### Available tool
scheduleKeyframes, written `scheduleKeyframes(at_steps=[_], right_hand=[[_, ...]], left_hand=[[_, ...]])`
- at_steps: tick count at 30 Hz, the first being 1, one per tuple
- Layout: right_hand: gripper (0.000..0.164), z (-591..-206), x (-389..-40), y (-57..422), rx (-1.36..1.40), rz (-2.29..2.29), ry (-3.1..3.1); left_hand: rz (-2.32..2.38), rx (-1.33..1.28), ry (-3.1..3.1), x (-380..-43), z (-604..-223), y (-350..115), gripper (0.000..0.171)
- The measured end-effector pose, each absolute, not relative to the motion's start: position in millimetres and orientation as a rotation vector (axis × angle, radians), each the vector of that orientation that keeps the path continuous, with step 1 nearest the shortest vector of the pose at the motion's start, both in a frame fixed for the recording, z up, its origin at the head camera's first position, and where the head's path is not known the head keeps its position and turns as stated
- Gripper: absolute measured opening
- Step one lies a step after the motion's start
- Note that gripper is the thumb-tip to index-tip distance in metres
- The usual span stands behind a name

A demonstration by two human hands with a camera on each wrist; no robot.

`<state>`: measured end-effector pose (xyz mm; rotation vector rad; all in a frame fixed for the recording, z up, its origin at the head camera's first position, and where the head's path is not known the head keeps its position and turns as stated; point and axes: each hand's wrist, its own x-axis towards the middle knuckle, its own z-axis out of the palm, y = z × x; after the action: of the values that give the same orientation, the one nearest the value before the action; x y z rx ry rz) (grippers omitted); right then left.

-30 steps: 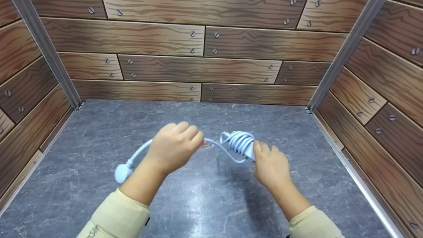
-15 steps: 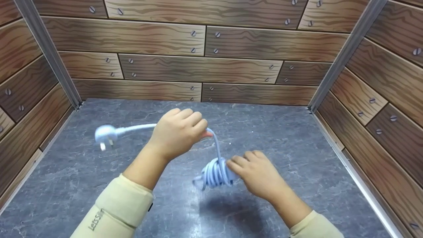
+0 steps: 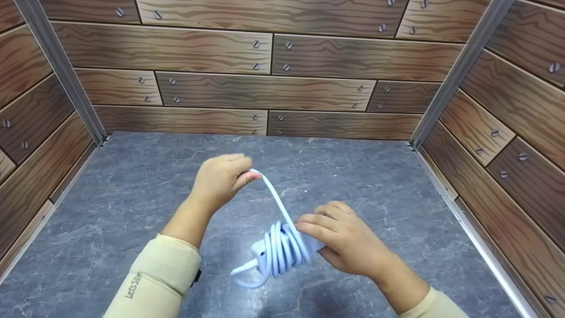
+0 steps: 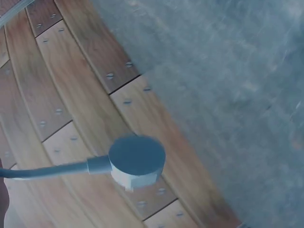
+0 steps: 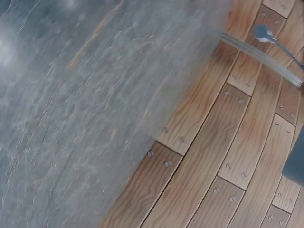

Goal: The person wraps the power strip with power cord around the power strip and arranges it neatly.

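Note:
My left hand (image 3: 219,181) grips a light blue cable (image 3: 277,198) between thumb and curled fingers, above and left of the other hand. From there the cable slants down to a light blue power strip (image 3: 259,250), where several turns of it are wound round the body. My right hand (image 3: 346,236) holds the strip's right end, fingertips by the last turn. A loose loop (image 3: 247,282) hangs at the strip's left end. In the left wrist view the round plug (image 4: 137,159) dangles on its cable end; the left hand hides it in the head view.
Below the hands lies a grey marbled surface (image 3: 145,176). Wood-patterned panels (image 3: 212,53) enclose it at the back and both sides, with metal posts (image 3: 454,75) in the corners. A metal strip (image 3: 481,256) runs along the right edge.
The power strip has come down and to the left, turning in my right hand. My left hand has shifted slightly left, and the cable now runs straighter; the plug has left the head view.

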<state>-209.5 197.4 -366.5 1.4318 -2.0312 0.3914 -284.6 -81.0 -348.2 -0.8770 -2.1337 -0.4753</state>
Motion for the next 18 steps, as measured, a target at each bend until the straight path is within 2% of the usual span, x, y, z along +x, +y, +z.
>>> scheduleKeyframes(at_steps=[6, 15, 18], right_hand=[[0.052, -361.3, -207.1, 194.9, 1.375, 0.527, -1.959], [0.059, -357.0, -208.5, 191.2, 1.238, 0.695, -2.007], [0.061, -356.5, -207.6, 189.2, 1.136, 0.696, -2.079]], left_hand=[[-0.588, -0.907, -2.282, -284.9, -373.9, -78.4, 0.051], [-0.681, -0.817, -2.315, -280.7, -382.1, -68.9, 0.051], [-0.654, -0.757, -2.295, -277.5, -392.6, -62.4, 0.042]])
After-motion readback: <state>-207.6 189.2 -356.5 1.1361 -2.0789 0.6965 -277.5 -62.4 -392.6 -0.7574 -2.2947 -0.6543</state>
